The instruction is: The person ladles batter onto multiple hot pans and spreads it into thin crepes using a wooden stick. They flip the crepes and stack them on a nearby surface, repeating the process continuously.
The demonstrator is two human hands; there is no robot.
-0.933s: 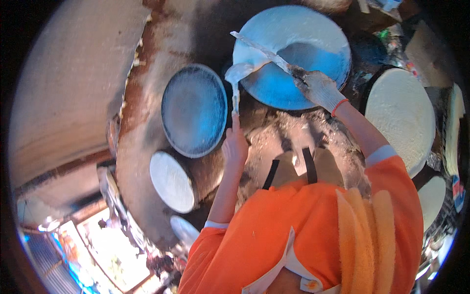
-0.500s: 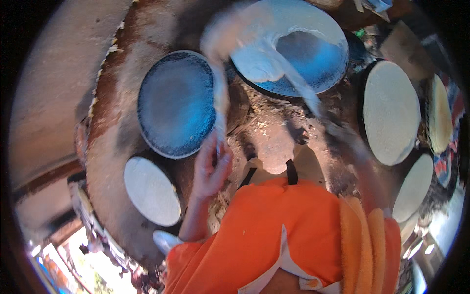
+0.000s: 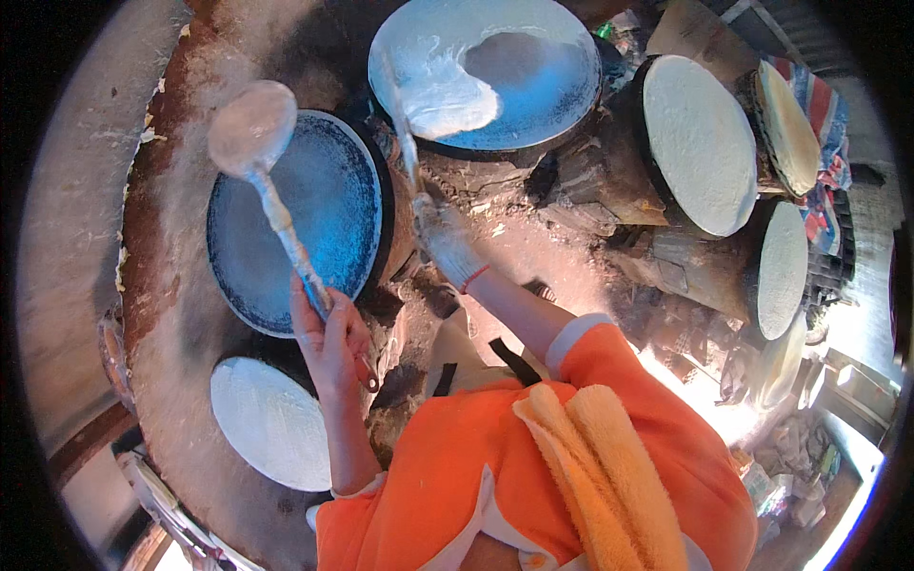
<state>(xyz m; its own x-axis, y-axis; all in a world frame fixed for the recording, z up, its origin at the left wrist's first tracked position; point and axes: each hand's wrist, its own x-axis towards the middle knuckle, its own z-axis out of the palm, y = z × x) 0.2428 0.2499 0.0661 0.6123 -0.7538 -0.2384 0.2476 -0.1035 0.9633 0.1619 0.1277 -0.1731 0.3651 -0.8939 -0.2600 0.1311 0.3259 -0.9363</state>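
Above and right of the bare griddle (image 3: 319, 195) sits a half-coated griddle (image 3: 533, 81), its pale batter (image 3: 447, 100) lying around a dark uncovered patch. The step in hand appears to be spreading that coat, which looks only partly done. The person's left hand (image 3: 333, 338), at the bare griddle's lower edge, grips a ladle (image 3: 279, 217) by its handle; the ladle's round end shows over the bare griddle's upper left rim, and whether it faces up or down cannot be told. The gloved right hand (image 3: 446, 243), blurred and right of the bare griddle, is closed around a flat stick (image 3: 406, 133) that crosses the half-coated griddle's left rim in this view; contact is unclear. Neither of the 2 hands is free. Closing the gap would seem to call for a light, level sweep across the dark patch.
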